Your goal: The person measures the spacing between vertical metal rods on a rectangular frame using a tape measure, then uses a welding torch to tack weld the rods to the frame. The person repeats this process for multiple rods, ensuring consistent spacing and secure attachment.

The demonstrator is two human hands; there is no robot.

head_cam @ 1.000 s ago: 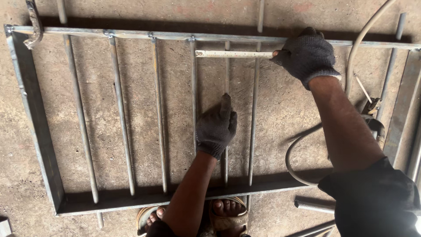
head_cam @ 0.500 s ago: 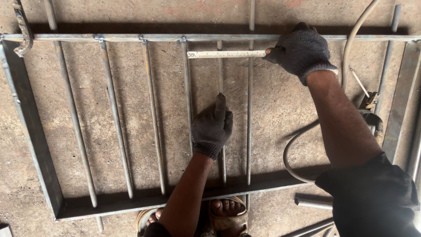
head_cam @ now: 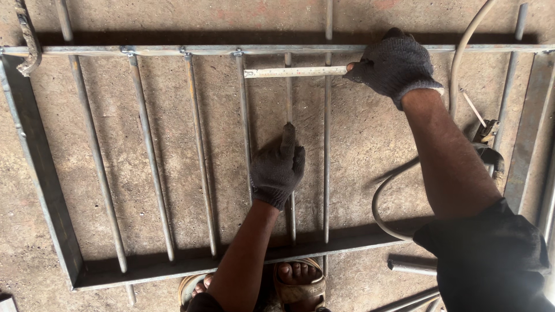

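Note:
A steel frame (head_cam: 40, 167) lies flat on the concrete floor, with several thin upright bars laid across it. My left hand (head_cam: 278, 167), in a dark knit glove, rests on one loose bar (head_cam: 289, 86) near the middle, fingers wrapped around it. My right hand (head_cam: 393, 65), also gloved, pinches the end of a pale tape-measure blade (head_cam: 295, 72) stretched leftward just under the top rail (head_cam: 173, 50), reaching the neighbouring welded bar (head_cam: 244, 115).
A grey hose (head_cam: 462, 52) curves down the right side past a welding holder (head_cam: 488, 136). Loose rods (head_cam: 410, 267) lie at the lower right. My sandalled feet (head_cam: 298, 283) stand at the frame's bottom rail. A bent rusty piece (head_cam: 29, 40) hangs at the top left corner.
The view has drifted slightly, so the frame sits a little further left. My left hand stays on the bar and my right hand keeps the tape stretched; no clear movement otherwise.

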